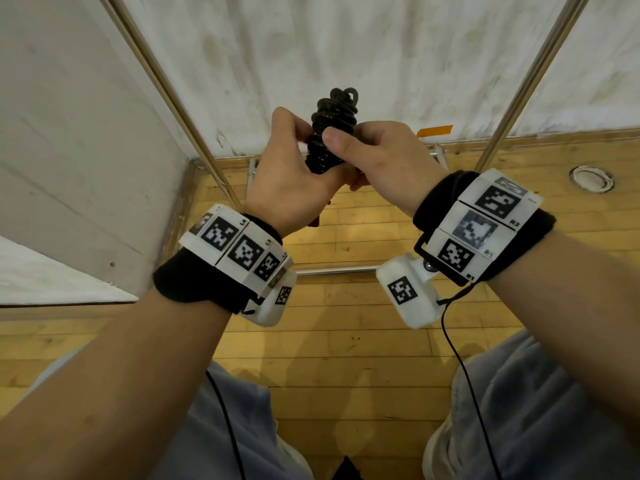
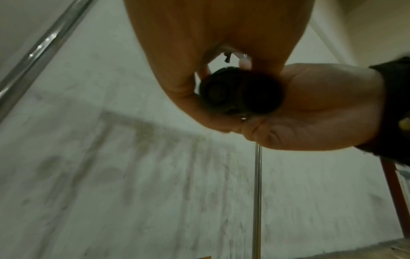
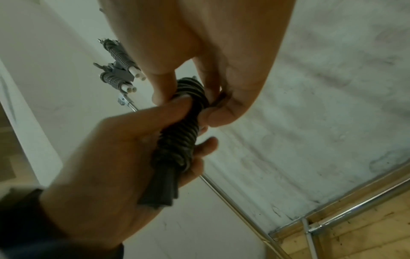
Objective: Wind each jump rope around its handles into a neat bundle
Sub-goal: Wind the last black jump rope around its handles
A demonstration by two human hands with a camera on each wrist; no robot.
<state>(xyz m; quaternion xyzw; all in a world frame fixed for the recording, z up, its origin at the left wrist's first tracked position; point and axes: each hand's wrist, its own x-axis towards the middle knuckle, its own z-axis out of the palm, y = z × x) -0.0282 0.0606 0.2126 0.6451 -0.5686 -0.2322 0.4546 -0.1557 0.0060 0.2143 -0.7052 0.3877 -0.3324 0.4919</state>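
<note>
A black jump rope bundle (image 1: 332,129) stands upright in mid-air between both hands, its cord coiled round the two handles and a small loop sticking out at the top. My left hand (image 1: 304,140) grips the lower handles from the left, thumb on the coils. My right hand (image 1: 346,150) pinches the upper coils from the right. The right wrist view shows the bundle (image 3: 179,136) with the left hand (image 3: 111,166) wrapped round the handles and the right hand (image 3: 210,70) pinching the top windings. In the left wrist view the handle ends (image 2: 241,91) face the camera.
Slanted metal frame poles (image 1: 166,88) (image 1: 530,84) flank a white cloth backdrop (image 1: 346,46) over a wooden floor (image 1: 346,323). Two grey-and-white wound ropes (image 3: 119,57) (image 3: 115,82) hang on the frame. An orange tape strip (image 1: 434,130) and a round floor fitting (image 1: 590,179) lie to the right.
</note>
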